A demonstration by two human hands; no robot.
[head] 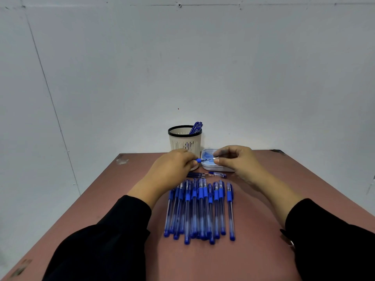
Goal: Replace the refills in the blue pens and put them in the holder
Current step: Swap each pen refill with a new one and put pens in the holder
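The left hand [172, 167] pinches a blue pen part [198, 160] while the right hand [235, 159] pinches its thin refill [211, 159], just in front of the holder [184, 141]. The holder contains about three pens [196, 127]. Beside it, a white tray [211, 166] holds blue pieces. Nearer, roughly twelve pens [199, 209] lie in a row.
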